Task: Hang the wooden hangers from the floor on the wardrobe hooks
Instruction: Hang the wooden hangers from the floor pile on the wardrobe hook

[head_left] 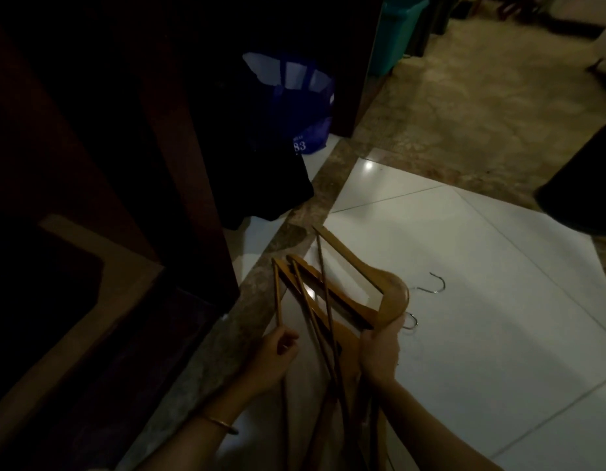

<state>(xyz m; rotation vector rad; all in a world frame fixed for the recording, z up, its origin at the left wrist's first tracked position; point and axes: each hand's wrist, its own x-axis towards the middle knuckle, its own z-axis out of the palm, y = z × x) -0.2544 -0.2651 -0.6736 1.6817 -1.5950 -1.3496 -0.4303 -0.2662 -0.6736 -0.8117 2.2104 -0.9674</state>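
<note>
Gathering step, by the look of it: wooden hangers [332, 300] bunched over the white floor [464, 266] at about 6 o'clock in the view, fanned toward 11 o'clock. Right hand [379, 355] curled round the shoulder of the uppermost hanger near its neck, gripping it from below. Left hand [277, 351] at 7 o'clock, fingers pinched on the lower tip of a thin bar, a bangle [220, 424] on that wrist. Two metal hooks [434, 287] showing at 3 o'clock of the bundle, over the tile; cannot tell whether touching the floor or raised off it. Dark wardrobe [131, 147] filling the frame from 9 to 12 o'clock, door open, a blue bag [294, 107] in the gap at 12 o'clock; no wardrobe hooks in view, interior too dark to read. Nothing hung yet, judging from this. Next move likely calls for lifting the bundle, separating one hanger from the tangle, turning its metal hook upward and raising it toward the wardrobe; crossed bars could snag while pulling one free.
</note>
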